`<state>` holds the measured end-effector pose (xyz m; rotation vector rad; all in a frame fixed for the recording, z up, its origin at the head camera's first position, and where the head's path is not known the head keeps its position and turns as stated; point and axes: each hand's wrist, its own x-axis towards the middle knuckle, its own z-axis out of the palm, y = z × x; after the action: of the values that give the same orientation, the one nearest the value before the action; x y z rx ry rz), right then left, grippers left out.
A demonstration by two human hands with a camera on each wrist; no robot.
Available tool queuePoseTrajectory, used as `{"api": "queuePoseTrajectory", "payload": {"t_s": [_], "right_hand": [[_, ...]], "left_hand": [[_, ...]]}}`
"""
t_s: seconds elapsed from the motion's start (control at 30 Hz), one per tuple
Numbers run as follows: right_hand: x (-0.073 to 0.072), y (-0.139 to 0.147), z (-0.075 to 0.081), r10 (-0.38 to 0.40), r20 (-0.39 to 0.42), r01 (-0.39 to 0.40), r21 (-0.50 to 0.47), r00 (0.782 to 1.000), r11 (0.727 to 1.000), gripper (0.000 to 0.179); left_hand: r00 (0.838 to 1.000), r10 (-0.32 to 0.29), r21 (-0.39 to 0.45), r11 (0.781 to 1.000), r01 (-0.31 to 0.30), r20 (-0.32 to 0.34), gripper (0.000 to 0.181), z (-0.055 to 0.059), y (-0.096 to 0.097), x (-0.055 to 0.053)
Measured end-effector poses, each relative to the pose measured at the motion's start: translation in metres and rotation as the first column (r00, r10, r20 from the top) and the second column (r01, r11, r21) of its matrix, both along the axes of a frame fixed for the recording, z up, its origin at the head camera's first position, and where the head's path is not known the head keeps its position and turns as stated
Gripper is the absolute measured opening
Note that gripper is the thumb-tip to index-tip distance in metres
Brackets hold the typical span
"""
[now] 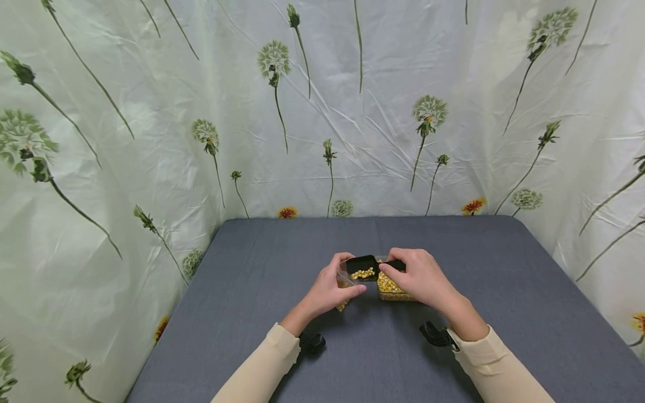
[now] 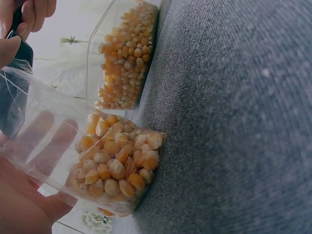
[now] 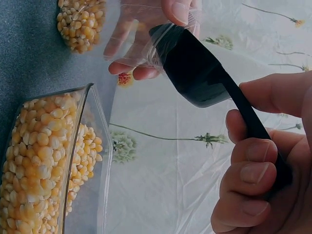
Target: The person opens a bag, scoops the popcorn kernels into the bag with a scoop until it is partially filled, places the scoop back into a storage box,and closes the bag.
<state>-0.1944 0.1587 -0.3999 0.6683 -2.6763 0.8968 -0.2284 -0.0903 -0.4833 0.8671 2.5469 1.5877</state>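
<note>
My left hand (image 1: 327, 288) holds a clear plastic bag (image 2: 117, 165) by its upper part, fingers and thumb around the opening. Corn kernels fill the bag's lower end, which comes down close to the tabletop. My right hand (image 1: 423, 277) grips the handle of a black scoop (image 3: 195, 68). The scoop's front edge is at the bag's mouth, partly behind the clear film. Some yellow kernels (image 1: 363, 273) lie in the scoop. Below the right hand stands a clear rectangular container (image 1: 395, 297) of corn kernels, partly hidden by that hand.
A grey cloth-covered table (image 1: 282, 246) lies under everything. Behind it and along the sides hangs a pale curtain (image 1: 373, 123) with printed dandelions. Black wrist-worn pieces show below the left wrist (image 1: 313, 344) and right wrist (image 1: 437, 336).
</note>
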Motion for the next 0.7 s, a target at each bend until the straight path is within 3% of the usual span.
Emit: {"api": "queuePoseTrajectory", "payload": {"t_s": [0.27, 0.7], "right_hand": [[0.0004, -0.0013, -0.0012, 0.010, -0.094, -0.008, 0.015, 0.996, 1.000, 0.022], [0.0030, -0.0030, 0.0007, 0.003, -0.146, 0.005, 0.050, 0.989, 0.999, 0.021]], "left_hand": [[1.000, 0.002, 0.000, 1.000, -0.002, 0.005, 0.075, 0.0002, 0.0001, 0.0009], [1.000, 0.008, -0.010, 1.000, -0.008, -0.014, 0.071, 0.0008, 0.0008, 0.0013]]}}
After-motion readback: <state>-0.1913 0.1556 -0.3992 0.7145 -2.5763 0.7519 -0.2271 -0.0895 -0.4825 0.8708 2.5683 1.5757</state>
